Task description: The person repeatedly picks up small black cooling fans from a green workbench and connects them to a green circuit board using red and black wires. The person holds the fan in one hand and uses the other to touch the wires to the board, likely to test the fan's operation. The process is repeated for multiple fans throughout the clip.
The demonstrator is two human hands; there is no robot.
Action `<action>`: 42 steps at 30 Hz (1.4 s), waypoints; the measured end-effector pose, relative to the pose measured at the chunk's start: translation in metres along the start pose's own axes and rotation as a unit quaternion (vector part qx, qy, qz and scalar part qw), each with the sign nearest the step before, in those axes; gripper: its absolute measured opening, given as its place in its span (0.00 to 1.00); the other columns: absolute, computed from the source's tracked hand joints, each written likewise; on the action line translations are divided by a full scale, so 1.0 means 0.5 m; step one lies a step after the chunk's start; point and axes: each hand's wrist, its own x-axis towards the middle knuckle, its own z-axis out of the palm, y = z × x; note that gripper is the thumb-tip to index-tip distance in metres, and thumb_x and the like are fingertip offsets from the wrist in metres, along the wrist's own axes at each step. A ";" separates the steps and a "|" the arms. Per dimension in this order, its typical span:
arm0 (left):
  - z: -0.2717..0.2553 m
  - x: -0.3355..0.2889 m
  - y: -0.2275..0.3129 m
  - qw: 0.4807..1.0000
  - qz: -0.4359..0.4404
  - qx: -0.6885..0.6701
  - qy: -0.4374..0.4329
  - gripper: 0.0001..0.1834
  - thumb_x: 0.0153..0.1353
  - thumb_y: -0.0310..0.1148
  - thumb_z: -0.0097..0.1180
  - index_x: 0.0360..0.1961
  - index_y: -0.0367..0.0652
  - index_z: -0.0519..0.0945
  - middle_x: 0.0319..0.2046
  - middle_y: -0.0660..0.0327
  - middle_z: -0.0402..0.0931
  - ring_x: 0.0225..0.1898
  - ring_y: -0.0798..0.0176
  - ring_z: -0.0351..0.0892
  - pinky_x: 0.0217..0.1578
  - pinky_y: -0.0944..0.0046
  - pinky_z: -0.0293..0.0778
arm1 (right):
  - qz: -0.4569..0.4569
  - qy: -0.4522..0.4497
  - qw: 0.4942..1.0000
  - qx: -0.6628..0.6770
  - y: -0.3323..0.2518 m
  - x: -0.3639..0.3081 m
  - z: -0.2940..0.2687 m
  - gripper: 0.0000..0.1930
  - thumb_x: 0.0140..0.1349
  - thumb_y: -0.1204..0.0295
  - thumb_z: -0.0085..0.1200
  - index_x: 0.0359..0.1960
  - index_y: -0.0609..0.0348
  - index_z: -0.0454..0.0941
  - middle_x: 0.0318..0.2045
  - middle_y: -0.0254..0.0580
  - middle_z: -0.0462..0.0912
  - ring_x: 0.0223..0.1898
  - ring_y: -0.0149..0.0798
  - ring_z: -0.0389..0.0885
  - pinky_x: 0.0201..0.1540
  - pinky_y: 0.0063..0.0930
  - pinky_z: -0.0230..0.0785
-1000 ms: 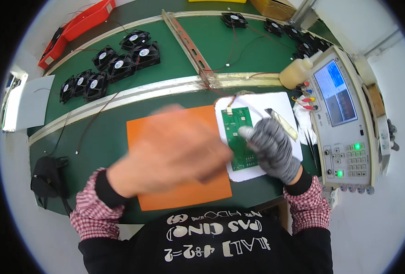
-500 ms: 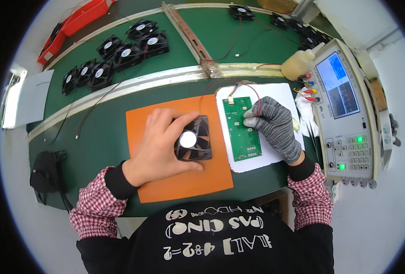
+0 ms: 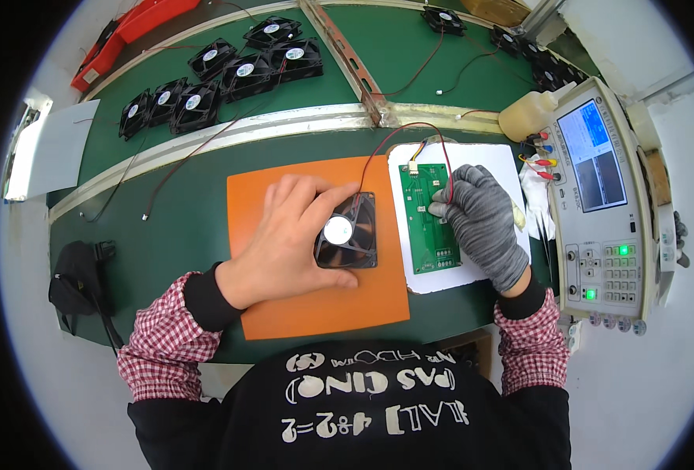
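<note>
A square black cooling fan (image 3: pixel 360 249) with a round white label lies on an orange mat (image 3: pixel 284 317). My bare left hand (image 3: pixel 288 239) grips it from its left side, fingers along the top edge and thumb at the bottom. From the fan, a thin red-and-black cable (image 3: pixel 398 128) arches over to my right hand (image 3: pixel 484 223), which wears a grey knitted glove. Its thumb and forefinger pinch the cable's end at the green circuit board (image 3: pixel 428 251); the plug itself is hidden by the fingertips. The board rests on a white sheet (image 3: pixel 472 279), with a multicoloured lead plugged in at its top.
A test instrument (image 3: pixel 594 211) with a lit screen stands at the right, coloured leads at its side. Several black fans (image 3: pixel 245 74) sit behind a pale rail (image 3: pixel 284 121). A yellowish bottle (image 3: pixel 525 116) is at the back right, a black pouch (image 3: pixel 81 278) at the left.
The whole view has shifted slightly, so the scene sits farther right. The cable now arches more visibly between fan and glove. Both hands keep their grips.
</note>
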 end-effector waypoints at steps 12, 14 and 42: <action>-0.126 -0.034 0.100 0.913 0.052 -0.405 -0.018 0.55 0.30 0.59 0.78 0.55 0.28 0.74 0.45 0.49 0.76 0.43 0.51 0.75 0.44 0.56 0.70 | -0.041 0.028 0.982 0.185 0.064 -0.006 0.008 0.08 0.48 0.71 0.70 0.29 0.59 0.85 0.29 0.39 0.79 0.36 0.41 0.79 0.43 0.35 0.70; -0.156 -0.034 0.101 0.985 0.118 -0.120 0.046 0.58 0.31 0.64 0.76 0.56 0.26 0.73 0.46 0.45 0.76 0.45 0.49 0.76 0.46 0.56 0.71 | -0.025 0.012 0.980 0.196 0.060 -0.003 0.003 0.08 0.49 0.71 0.70 0.28 0.58 0.84 0.29 0.38 0.79 0.35 0.40 0.79 0.43 0.34 0.70; -0.006 0.195 -0.024 0.914 0.244 0.216 0.243 0.10 0.47 0.30 0.63 0.17 0.46 0.72 0.20 0.61 0.67 0.21 0.58 0.69 0.22 0.58 0.64 | 0.128 -0.057 0.881 0.453 -0.045 -0.006 -0.043 0.24 0.55 0.69 0.70 0.53 0.62 0.78 0.37 0.31 0.82 0.40 0.25 0.77 0.49 0.21 0.71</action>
